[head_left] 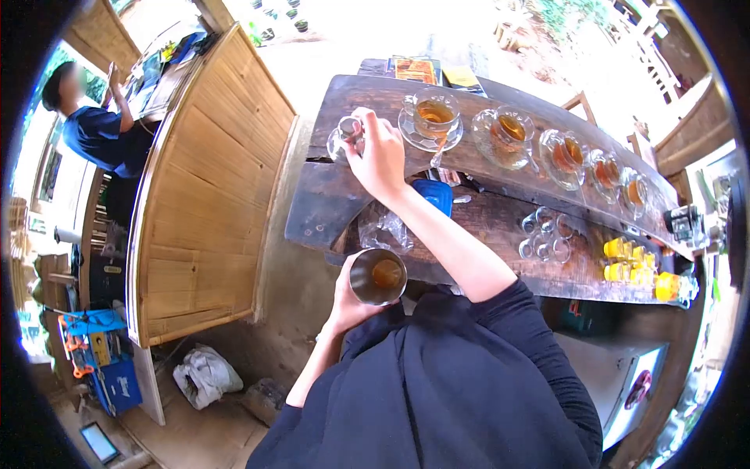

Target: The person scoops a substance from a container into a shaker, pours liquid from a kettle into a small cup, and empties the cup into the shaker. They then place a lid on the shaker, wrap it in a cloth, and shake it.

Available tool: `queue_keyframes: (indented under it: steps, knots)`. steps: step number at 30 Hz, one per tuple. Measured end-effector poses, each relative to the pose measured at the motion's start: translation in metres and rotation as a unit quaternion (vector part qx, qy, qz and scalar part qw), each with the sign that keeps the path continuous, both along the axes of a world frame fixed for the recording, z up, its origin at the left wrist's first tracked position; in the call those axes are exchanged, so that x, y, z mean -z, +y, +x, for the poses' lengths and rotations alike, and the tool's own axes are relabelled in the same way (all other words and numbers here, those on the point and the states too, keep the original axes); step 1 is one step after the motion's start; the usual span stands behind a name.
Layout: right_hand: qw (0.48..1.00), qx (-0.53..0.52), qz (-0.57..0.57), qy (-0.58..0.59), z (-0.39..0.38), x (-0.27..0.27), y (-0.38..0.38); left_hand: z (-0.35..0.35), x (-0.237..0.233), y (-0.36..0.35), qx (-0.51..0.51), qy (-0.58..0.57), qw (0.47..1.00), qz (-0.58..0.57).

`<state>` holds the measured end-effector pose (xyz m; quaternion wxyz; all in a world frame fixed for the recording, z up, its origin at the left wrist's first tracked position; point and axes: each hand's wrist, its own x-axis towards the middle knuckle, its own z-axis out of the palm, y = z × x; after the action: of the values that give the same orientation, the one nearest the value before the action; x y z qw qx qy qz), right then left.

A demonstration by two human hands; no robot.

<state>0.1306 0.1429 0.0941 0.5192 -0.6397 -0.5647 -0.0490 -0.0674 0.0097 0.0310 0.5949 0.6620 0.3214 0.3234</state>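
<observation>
My left hand [341, 299] is wrapped round a metal cup [362, 286] with some brown liquid at its bottom, held low near my body. Over the left end of the wooden table, my right hand [380, 159] pinches a small silvery round object [349, 128], whose kind I cannot make out. Just beneath those fingers, partly hidden, is a clear glass saucer [334, 147]. Right beside the hand stands a glass cup [436, 109] of amber tea on a saucer with a spoon [439, 154]. More glass cups of tea [511, 130] on saucers line the table toward the right.
The lower shelf holds a blue lidded container [434, 195], a clear plastic bag [385, 232], upturned glasses [545, 232] and several yellow-filled glasses [629, 262]. A bamboo-panelled counter [207, 195] stands at left, with another person [98, 129] behind it. A white sack [205, 377] lies on the floor.
</observation>
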Motion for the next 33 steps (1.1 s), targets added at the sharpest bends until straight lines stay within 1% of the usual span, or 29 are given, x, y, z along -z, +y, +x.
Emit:
queue_keyframes:
  steps: [2, 3, 6, 8, 10, 12, 16, 17, 20, 21, 22, 24, 25, 26, 28, 29, 30, 32, 33]
  knots:
    - [1.0, -0.002, 0.027, 0.016, -0.005, -0.001, -0.018, 0.0, 0.0, -0.002, 0.022, 0.002, 1.0, -0.013]
    - [0.999, -0.006, 0.045, 0.03, -0.006, -0.008, -0.032, -0.001, -0.001, -0.003, 0.041, 0.005, 0.999, -0.027]
    - [0.994, -0.004, 0.098, 0.055, 0.0, -0.028, -0.078, 0.002, 0.003, -0.013, 0.056, 0.002, 0.998, -0.028]
    - [0.989, 0.011, 0.116, 0.092, 0.005, -0.038, -0.116, 0.012, -0.004, -0.02, 0.08, -0.013, 0.997, -0.012]
    - [0.984, 0.022, 0.113, 0.139, 0.014, -0.035, -0.151, 0.021, -0.007, -0.03, 0.1, -0.034, 0.993, -0.051]
    - [0.977, 0.062, 0.137, 0.149, 0.021, -0.032, -0.188, 0.03, -0.005, -0.039, 0.127, -0.018, 0.99, -0.061]
    - [0.967, 0.162, 0.128, 0.148, 0.042, -0.016, -0.274, 0.066, -0.014, -0.063, 0.201, 0.004, 0.979, -0.044]
    - [0.961, 0.202, 0.113, 0.15, 0.048, -0.012, -0.3, 0.078, -0.016, -0.072, 0.217, 0.009, 0.975, -0.035]
    - [0.929, 0.298, 0.103, 0.196, 0.068, 0.005, -0.378, 0.116, -0.014, -0.104, 0.263, -0.014, 0.964, -0.044]
    - [0.923, 0.316, 0.084, 0.204, 0.073, 0.011, -0.407, 0.128, -0.013, -0.117, 0.281, -0.021, 0.959, -0.027]
    - [0.91, 0.32, 0.09, 0.249, 0.079, 0.022, -0.436, 0.141, -0.015, -0.131, 0.296, -0.022, 0.955, -0.027]
    - [0.886, 0.329, 0.104, 0.31, 0.086, 0.033, -0.495, 0.165, -0.02, -0.162, 0.334, -0.011, 0.942, 0.024]
    - [0.881, 0.363, 0.109, 0.284, 0.087, 0.027, -0.519, 0.177, -0.021, -0.18, 0.349, -0.013, 0.937, 0.023]
    - [0.864, 0.387, 0.125, 0.297, 0.086, 0.022, -0.542, 0.188, -0.021, -0.198, 0.364, -0.011, 0.931, 0.036]
    - [0.843, 0.436, 0.126, 0.29, 0.089, 0.034, -0.588, 0.21, -0.022, -0.235, 0.389, -0.019, 0.92, 0.051]
    - [0.828, 0.429, 0.156, 0.326, 0.088, 0.036, -0.61, 0.219, -0.023, -0.254, 0.411, -0.035, 0.911, 0.016]
    - [0.826, 0.436, 0.162, 0.32, 0.089, 0.039, -0.629, 0.227, -0.024, -0.271, 0.433, -0.05, 0.9, -0.018]
    - [0.802, 0.479, 0.155, 0.32, 0.09, 0.042, -0.661, 0.243, -0.018, -0.301, 0.452, -0.053, 0.89, 0.003]
    - [0.797, 0.485, 0.163, 0.321, 0.091, 0.038, -0.672, 0.251, -0.019, -0.314, 0.466, -0.047, 0.883, 0.03]
